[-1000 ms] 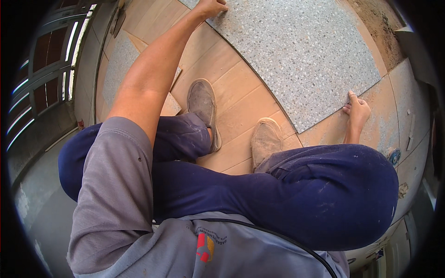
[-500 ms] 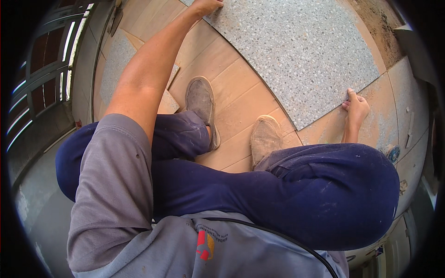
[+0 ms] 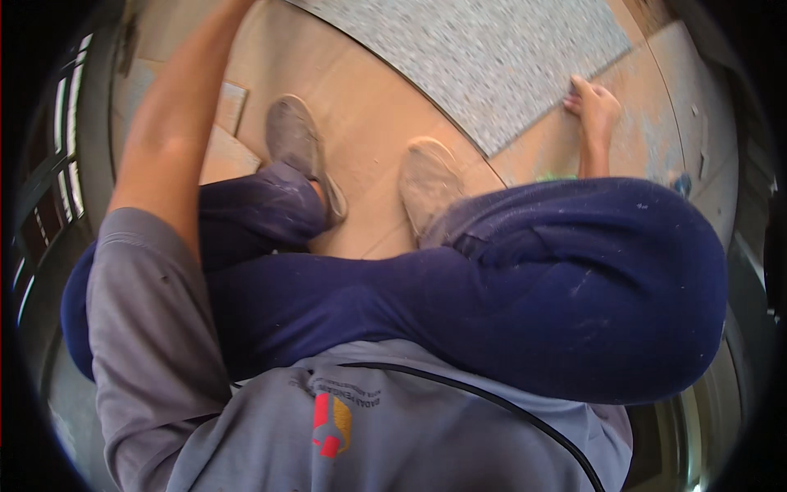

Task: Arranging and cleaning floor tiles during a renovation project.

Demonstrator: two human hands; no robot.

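A large grey speckled floor tile (image 3: 484,66) reaches past the top edge of the picture. At its right-hand side, near the closest corner, my right hand (image 3: 594,111) has its fingers closed at the tile's edge, one finger over the top and the others curled at the rim. My left forearm stretches up and leaves the view at the top, beside the tile's far left side; the left hand itself is out of the picture. Slight motion blur smears the tile's surface.
Between my shoes (image 3: 297,135) runs a tan, dusty tiled floor (image 3: 361,123). Cut tile pieces (image 3: 229,156) lie left, beyond my left forearm. A small round blue object (image 3: 680,183) is on the right past my knee. Grey tiles (image 3: 697,90) border the right side.
My view has shifted, so the tile, shoes and hands sit higher and further left. The left hand has left the picture. My right hand stays at the tile's edge.
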